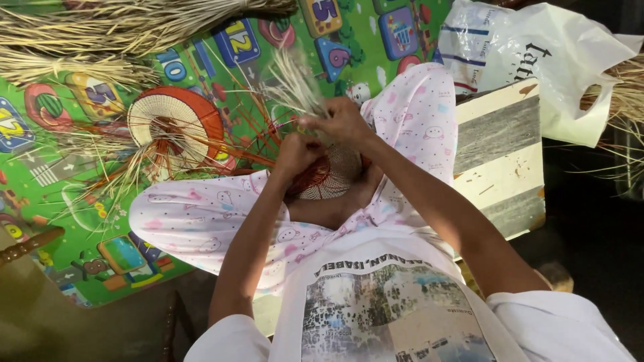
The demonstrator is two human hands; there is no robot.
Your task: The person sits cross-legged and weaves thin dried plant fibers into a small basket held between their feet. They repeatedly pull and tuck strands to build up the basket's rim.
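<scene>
Closest to you is your white printed T-shirt [376,302], and from its sleeves both forearms run up toward 12 o'clock and meet over your lap. Your left hand [295,155] is clenched on the near edge of the small round woven piece of pale straw with red-orange strands [332,175], which rests between your knees in pink patterned trousers [201,218]; that grip looks meant to keep the disc from turning. Your right hand [342,121] sits just above it at 1 o'clock, fingers pinched shut on a tuft of loose pale straw ends [295,84] that fan up and away from the disc, probably held taut so each strand can be laid into the weave. Both wrists are bent inward, knuckles toward the camera, elbows spread wide. At 10 o'clock from your hands a larger round woven fan-like disc, cream with an orange rim [176,124], lies flat on the green children's play mat with coloured number tiles [40,181], loose strands trailing from it. Bundles of dry straw [100,30] lie along the mat's far edge at 11 o'clock. At 3 o'clock a cream and grey painted wooden board [500,147] lies beside your knee, with a white plastic bag [537,60] beyond it.
</scene>
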